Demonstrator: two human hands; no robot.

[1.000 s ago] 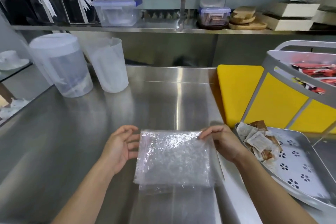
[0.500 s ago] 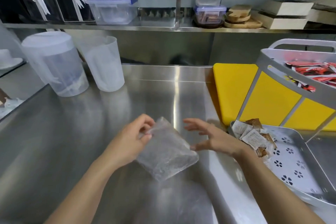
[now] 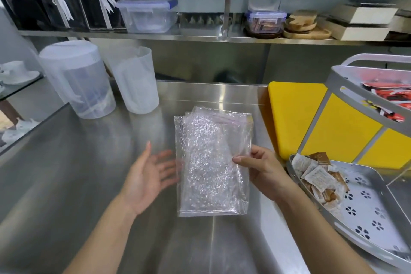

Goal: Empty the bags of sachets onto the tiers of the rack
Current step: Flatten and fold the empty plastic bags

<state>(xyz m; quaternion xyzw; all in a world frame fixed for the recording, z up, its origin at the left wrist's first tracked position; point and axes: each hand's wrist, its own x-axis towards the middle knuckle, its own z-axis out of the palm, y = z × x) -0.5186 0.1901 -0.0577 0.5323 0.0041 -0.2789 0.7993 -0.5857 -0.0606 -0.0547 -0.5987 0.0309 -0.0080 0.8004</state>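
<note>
Items I log from the head view:

1. Right hand (image 3: 260,171): thumb across the front and fingers curled behind, pinching the right edge of the clear bags (image 3: 211,162).
2. Clear bags: a flat, crinkled stack, more than one layer by my count at the top edges. It is held upright-long above the middle of the steel surface (image 3: 66,173), and I see no sachets inside.
3. Left hand (image 3: 151,176): open, palm turned inward, fingers straight. The fingertips reach the stack's left edge. I cannot tell whether they touch it.
4. Rack (image 3: 311,138): grey, at the right of the surface.
5. Lower tier (image 3: 378,218): perforated, with white and brown sachets (image 3: 318,176) heaped at its near-left corner, just beside my right wrist.
6. Upper tier (image 3: 355,95): holds red sachets (image 3: 389,100).
7. Yellow board (image 3: 295,118): lying under and behind the rack.
8. Lidded jug (image 3: 77,80) and open jug (image 3: 135,80): translucent, side by side at the rear left.
9. Shelf (image 3: 155,34): above the surface, carrying clear lidded containers (image 3: 146,15).
</note>
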